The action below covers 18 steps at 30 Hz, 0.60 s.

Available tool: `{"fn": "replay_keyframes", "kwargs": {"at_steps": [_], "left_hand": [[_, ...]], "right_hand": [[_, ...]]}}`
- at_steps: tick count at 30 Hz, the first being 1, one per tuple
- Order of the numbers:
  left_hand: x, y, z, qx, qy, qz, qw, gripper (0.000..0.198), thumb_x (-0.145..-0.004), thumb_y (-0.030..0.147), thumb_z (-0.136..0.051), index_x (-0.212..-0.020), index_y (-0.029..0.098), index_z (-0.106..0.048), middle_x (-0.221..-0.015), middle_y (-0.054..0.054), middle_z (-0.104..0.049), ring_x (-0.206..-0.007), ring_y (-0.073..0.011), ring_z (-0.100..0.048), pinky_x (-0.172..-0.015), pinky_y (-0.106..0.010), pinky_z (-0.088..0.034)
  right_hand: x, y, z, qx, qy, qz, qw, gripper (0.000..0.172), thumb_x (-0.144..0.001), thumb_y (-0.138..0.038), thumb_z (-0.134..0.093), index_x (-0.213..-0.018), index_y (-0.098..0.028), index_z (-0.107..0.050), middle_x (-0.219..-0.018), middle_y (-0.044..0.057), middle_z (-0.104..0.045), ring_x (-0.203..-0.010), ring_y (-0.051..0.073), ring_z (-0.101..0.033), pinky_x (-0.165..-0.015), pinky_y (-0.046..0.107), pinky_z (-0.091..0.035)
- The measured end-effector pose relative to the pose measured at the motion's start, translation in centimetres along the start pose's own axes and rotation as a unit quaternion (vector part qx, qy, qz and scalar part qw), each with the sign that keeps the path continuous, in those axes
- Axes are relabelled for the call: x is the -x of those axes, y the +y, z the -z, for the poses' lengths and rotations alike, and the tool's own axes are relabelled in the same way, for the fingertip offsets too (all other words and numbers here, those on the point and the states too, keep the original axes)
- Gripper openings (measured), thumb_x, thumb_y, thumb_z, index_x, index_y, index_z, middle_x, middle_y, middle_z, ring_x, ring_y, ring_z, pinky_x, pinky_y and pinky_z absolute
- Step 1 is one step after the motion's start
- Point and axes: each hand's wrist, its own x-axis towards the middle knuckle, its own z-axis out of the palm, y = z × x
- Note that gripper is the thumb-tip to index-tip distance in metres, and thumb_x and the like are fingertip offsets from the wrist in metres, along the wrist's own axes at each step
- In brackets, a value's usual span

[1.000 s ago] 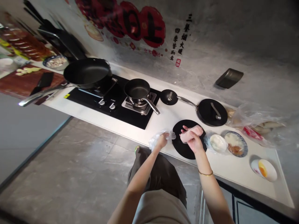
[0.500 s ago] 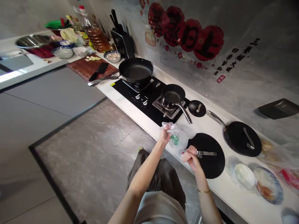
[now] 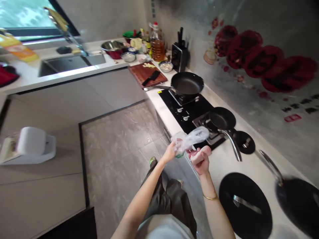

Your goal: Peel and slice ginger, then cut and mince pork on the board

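My left hand [image 3: 169, 152] is closed on a crumpled clear plastic bag [image 3: 190, 139], whose loose end flares out to the right above the counter's edge. A patch of green [image 3: 179, 155] shows at the bag's underside. Close beside it, my right hand [image 3: 203, 166] is wrapped round a pale pink piece of raw meat [image 3: 199, 156], palm turned up. Both hands are in front of the gas hob [image 3: 189, 113]. A small frying pan [image 3: 221, 119] sits on the near burner, its handle pointing towards me, and a large wok [image 3: 187, 83] is on the far one.
A cleaver [image 3: 151, 78] lies on a wooden cutting board [image 3: 136, 73] beyond the wok. Black lids [image 3: 245, 205] lie on the right counter. The sink [image 3: 67, 64] is at the back left. A white bin [image 3: 32, 142] hangs on the left cabinet.
My view has swung left, bringing the sink, window and bin into sight. My right hand with the meat has come up closer to the bag, and the bag's loose end has swung outwards.
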Motion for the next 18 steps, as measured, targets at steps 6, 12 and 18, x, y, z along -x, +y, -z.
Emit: {"fn": "replay_keyframes", "kwargs": {"at_steps": [6,12,18], "left_hand": [[0.3,6.8,14.1,-0.217,0.013,-0.060,0.974,0.040,-0.051,0.008,-0.067,-0.089,0.023,-0.063,-0.099,-0.007,-0.058,-0.102,-0.0263,-0.050,-0.099,-0.040,-0.029],[-0.7,11.5,28.4,0.024,0.226,-0.048,0.973,0.023,-0.064,0.037,-0.066,-0.077,0.018,-0.062,-0.086,-0.008,-0.061,-0.093,-0.0254,-0.054,-0.088,-0.038,-0.040],[-1.1,14.9,42.5,0.276,0.292,-0.107,0.909,0.022,-0.065,0.035,-0.065,-0.076,0.016,-0.064,-0.082,-0.009,-0.064,-0.076,-0.0238,-0.060,-0.075,-0.038,-0.047]], "right_hand": [[-9.7,5.1,-11.0,0.130,-0.031,-0.025,0.991,0.026,-0.062,-0.031,-0.064,-0.087,-0.025,-0.056,-0.081,-0.001,-0.061,-0.082,0.020,-0.060,-0.085,0.042,-0.045],[-18.8,15.0,-24.8,0.254,-0.158,-0.087,0.950,0.027,-0.059,-0.024,-0.068,-0.084,-0.026,-0.058,-0.081,-0.002,-0.061,-0.079,0.019,-0.060,-0.078,0.036,-0.047],[-27.5,24.9,-37.4,0.300,-0.243,-0.206,0.899,0.032,-0.058,-0.026,-0.070,-0.088,-0.028,-0.059,-0.089,-0.002,-0.063,-0.086,0.019,-0.060,-0.085,0.036,-0.045]]}}
